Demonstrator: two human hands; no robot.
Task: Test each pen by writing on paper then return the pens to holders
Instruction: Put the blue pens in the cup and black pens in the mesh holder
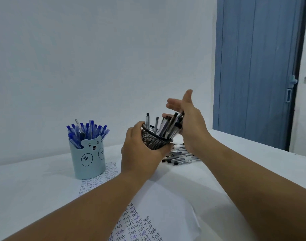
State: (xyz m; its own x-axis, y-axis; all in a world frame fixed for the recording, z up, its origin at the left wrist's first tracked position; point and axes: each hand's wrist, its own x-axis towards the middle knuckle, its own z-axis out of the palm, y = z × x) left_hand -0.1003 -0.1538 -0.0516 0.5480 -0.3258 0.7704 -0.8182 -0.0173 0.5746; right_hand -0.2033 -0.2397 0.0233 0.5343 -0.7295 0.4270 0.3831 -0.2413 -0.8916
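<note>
My left hand (140,150) grips a black mesh pen holder (154,139) and holds it tilted above the table. Several black-capped pens (168,126) stick out of it and lean to the right. My right hand (188,122) is beside the pens with its fingers spread, the palm touching their upper ends. More black pens (180,156) lie in a loose pile on the table under and behind the holder. A light blue bear-face holder (88,159) full of blue pens (87,132) stands to the left. White paper (166,206) covered in handwritten "Test" lies below my arms.
A second written sheet (98,180) lies under the bear holder. The white table (27,188) runs back to a pale wall. A blue door (256,66) stands at the right behind the table's far corner.
</note>
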